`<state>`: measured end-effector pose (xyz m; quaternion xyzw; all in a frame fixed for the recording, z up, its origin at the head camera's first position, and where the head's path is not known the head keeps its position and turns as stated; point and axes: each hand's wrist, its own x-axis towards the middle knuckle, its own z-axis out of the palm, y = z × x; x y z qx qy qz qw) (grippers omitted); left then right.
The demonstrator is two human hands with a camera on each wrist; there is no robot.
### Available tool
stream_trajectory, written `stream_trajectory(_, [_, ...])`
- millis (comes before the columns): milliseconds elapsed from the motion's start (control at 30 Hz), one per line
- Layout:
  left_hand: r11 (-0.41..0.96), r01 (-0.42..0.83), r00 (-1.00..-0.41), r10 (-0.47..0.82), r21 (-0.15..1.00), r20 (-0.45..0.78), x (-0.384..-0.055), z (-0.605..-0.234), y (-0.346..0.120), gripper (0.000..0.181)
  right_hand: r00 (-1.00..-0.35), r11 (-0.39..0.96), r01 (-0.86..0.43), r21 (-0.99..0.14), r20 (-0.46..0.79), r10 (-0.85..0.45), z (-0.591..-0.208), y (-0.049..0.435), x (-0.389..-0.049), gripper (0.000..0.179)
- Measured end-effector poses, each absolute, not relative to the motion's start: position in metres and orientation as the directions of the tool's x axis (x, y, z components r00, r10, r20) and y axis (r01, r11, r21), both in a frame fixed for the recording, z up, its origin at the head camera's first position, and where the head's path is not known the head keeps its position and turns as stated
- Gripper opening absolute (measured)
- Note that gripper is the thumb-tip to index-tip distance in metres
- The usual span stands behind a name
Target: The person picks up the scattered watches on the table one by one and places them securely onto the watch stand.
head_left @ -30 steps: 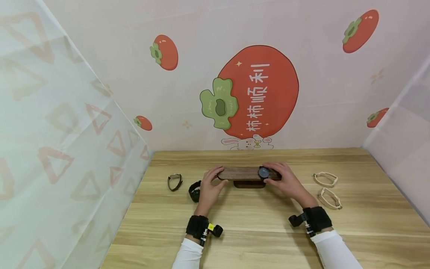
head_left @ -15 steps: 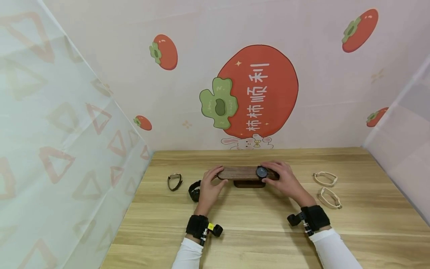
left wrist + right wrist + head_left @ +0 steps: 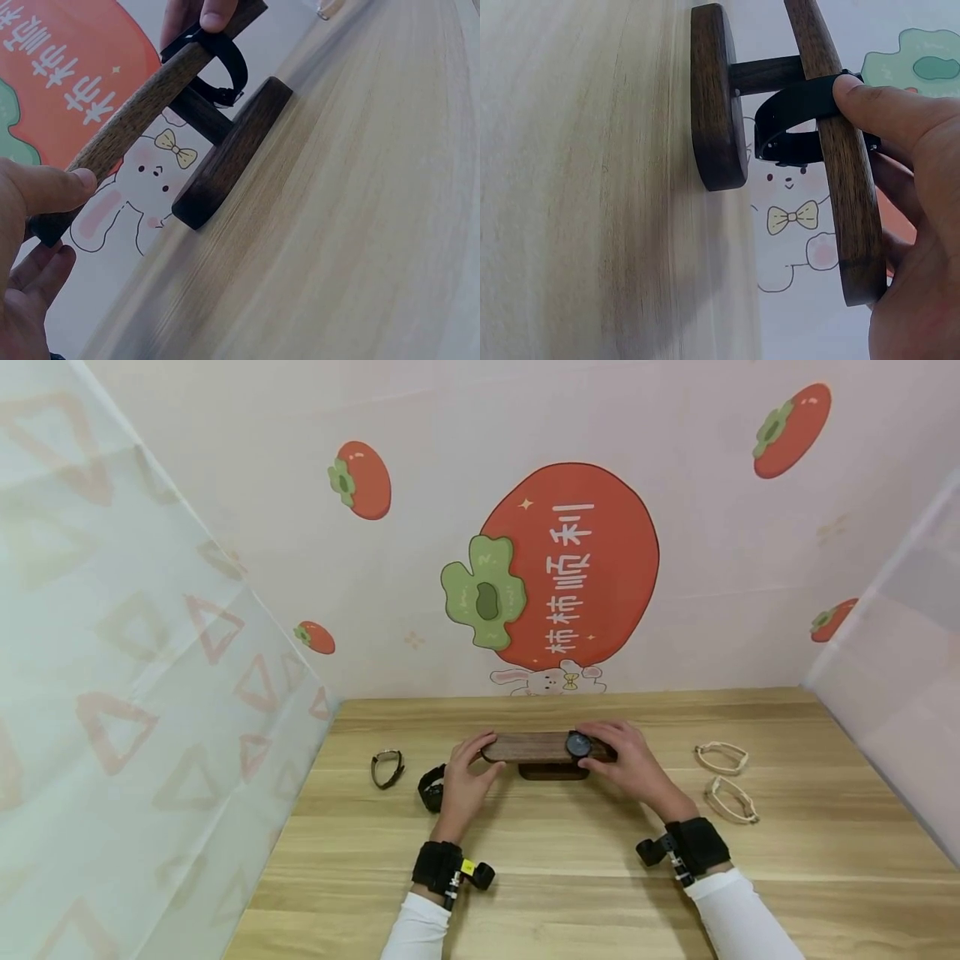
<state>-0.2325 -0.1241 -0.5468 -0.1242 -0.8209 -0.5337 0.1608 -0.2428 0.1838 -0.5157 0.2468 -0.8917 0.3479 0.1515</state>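
Note:
A dark wooden watch stand (image 3: 528,747) stands on the table, its horizontal bar raised on a post above a thick base (image 3: 234,157). Around the bar, right of its middle, loops a black wristwatch (image 3: 578,744) with a dark round dial facing up. Its closed strap (image 3: 795,101) hangs below the bar near the post. My right hand (image 3: 633,770) pinches the watch at its case, thumb in front and fingers behind. At the bar's left end, my left hand (image 3: 465,789) grips the wood between thumb and fingers.
Left of the stand lie a black watch (image 3: 432,789), partly behind my left hand, and a thin dark-strapped watch (image 3: 387,769). On the right are two cream-strapped watches, one farther back (image 3: 722,757) and one nearer (image 3: 731,800). A printed wall (image 3: 405,577) closes off the back.
My right hand and the watch have slid slightly left along the bar, toward its middle. My left hand keeps its hold on the bar's end. The head view has shifted a little.

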Motion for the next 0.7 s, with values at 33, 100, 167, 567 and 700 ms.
stream_trajectory(33, [0.401,0.373,-0.918,0.031,0.837,0.394,-0.2324,-0.5471,-0.1240,0.050,-0.833,0.637,-0.544,-0.546,0.442,-0.333,-0.5157,0.1834,-0.2425,0.059])
stream_trajectory(100, [0.401,0.371,-0.919,0.029,0.837,0.394,-0.2326,-0.5475,-0.1239,0.049,-0.836,0.640,-0.539,-0.548,0.440,-0.327,-0.5155,0.1826,-0.2417,0.059])
stream_trajectory(167, [0.401,0.370,-0.919,0.027,0.838,0.393,-0.2328,-0.5483,-0.1241,0.049,-0.839,0.644,-0.534,-0.548,0.439,-0.322,-0.5152,0.1818,-0.2408,0.059])
stream_trajectory(567, [0.386,0.378,-0.916,0.025,0.841,0.400,-0.2320,-0.5474,-0.1244,0.049,-0.851,0.662,-0.515,-0.545,0.418,-0.318,-0.5146,0.1803,-0.2390,0.059])
stream_trajectory(700, [0.392,0.396,-0.907,0.028,0.830,0.420,-0.2331,-0.5479,-0.1245,0.049,-0.850,0.665,-0.516,-0.540,0.420,-0.318,-0.5141,0.1803,-0.2397,0.059])
